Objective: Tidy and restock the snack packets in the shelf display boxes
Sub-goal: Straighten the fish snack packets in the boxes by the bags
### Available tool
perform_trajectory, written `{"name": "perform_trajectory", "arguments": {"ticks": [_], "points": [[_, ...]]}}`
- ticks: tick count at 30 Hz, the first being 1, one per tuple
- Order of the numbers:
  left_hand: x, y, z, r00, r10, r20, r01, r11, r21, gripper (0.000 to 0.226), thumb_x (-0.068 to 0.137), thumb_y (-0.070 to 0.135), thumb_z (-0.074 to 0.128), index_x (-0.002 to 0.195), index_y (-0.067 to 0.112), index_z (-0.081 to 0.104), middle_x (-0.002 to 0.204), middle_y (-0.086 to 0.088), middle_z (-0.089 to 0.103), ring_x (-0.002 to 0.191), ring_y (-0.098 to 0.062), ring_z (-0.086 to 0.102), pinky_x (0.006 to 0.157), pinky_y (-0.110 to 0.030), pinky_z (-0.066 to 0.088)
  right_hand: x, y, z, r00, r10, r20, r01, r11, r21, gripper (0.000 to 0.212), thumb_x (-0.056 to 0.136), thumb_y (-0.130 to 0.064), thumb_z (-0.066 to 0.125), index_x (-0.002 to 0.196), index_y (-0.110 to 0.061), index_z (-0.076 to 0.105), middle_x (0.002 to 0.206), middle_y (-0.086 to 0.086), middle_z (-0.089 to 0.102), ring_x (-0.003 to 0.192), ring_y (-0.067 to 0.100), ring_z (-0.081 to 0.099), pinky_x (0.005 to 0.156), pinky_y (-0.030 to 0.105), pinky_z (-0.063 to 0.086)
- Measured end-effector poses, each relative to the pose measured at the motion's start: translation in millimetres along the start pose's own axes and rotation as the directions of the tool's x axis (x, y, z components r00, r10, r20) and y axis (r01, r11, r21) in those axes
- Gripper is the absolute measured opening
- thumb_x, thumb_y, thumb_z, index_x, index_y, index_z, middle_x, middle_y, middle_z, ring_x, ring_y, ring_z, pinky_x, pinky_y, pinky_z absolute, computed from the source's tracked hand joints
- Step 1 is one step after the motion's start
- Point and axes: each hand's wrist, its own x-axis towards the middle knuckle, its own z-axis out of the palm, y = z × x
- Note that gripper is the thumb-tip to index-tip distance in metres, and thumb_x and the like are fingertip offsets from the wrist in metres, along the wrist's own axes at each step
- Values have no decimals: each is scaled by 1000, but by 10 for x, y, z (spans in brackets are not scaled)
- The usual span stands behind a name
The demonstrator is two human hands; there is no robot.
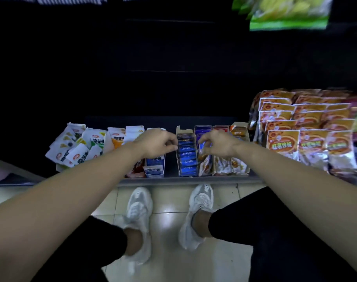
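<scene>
A low shelf holds a row of narrow display boxes. The box of dark blue packets point(186, 157) stands in the middle, with an empty gap on its left. My left hand point(156, 143) reaches over the blue-and-white box point(154, 165), and its curled fingertips hold the left wall of the blue packet box. My right hand point(217, 143) hovers over the neighbouring box of purple and orange packets point(204, 163), fingers curled and pinching a purple packet near the top. Two more boxes of orange packets point(237, 159) stand right of it.
Loose white packets point(75, 147) lie in a heap at the shelf's left end. Stacked orange and silver bags point(299, 129) fill the right side. Green bags point(289, 13) hang above right. My white shoes point(139, 208) stand on the tiled floor below the shelf edge point(185, 181).
</scene>
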Motion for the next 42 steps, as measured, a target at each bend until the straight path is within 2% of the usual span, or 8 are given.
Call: {"name": "perform_trajectory", "arguments": {"ticks": [7,13,17,23,26,31,35,42], "points": [[385,106,-122,981,162,103,-180,964,196,33,97,41,61,126,26,61,115,1,67,109,-23,60,86,-42,52,-115,107,-257,1000,-4,-14,1,982,-190,57,90,-35,71,141,-20,50,138,5,57,123,21,55,98,32,47],[873,-119,136,979,197,61,-205,913,351,42,99,42,55,138,27,51,128,2,59,120,-21,50,95,-36,40,297,425,-173,999,-49,-24,41,966,-255,61,91,-31,69,145,-19,45,143,4,50,117,21,55,87,23,38],[1237,-399,470,981,196,8,-183,899,398,40,97,48,55,133,29,54,126,6,61,117,-19,50,92,-35,36,736,812,142,992,-109,-65,97,981,-165,58,90,-31,70,142,-19,49,135,4,55,121,20,52,99,34,46],[1453,-663,868,935,216,-281,-152,961,233,16,92,29,67,104,23,75,93,3,74,89,-23,61,71,-33,43,1069,1245,700,931,-193,-308,210,977,22,21,88,-24,73,107,-15,73,100,-1,63,100,17,54,88,38,49],[1413,-676,942,911,31,-412,3,997,83,16,96,27,64,107,22,74,90,-2,72,91,-26,62,68,-34,47,1089,1318,921,865,-91,-493,153,985,85,16,89,-21,72,100,-10,74,92,4,64,95,22,56,84,36,49],[1336,-659,1014,883,-138,-449,98,989,-110,15,96,25,65,106,19,75,87,2,70,88,-14,53,73,-28,42,1007,1215,1047,795,18,-607,89,985,147,11,88,-13,72,98,-9,72,94,5,70,97,21,58,80,29,48],[1350,-660,957,902,-157,-403,29,952,-305,8,90,20,74,96,16,78,78,12,65,72,1,59,75,-26,55,1075,1031,1083,716,-52,-696,175,979,108,20,84,-18,72,103,-13,73,95,1,67,97,21,54,85,26,39],[1330,-758,971,848,-157,-506,-65,917,-393,8,91,23,73,94,17,77,85,11,69,81,-2,67,77,-29,57,1279,762,1222,722,-155,-674,248,968,43,33,84,-33,76,113,-19,74,102,-7,65,99,19,46,88,35,43]]}}
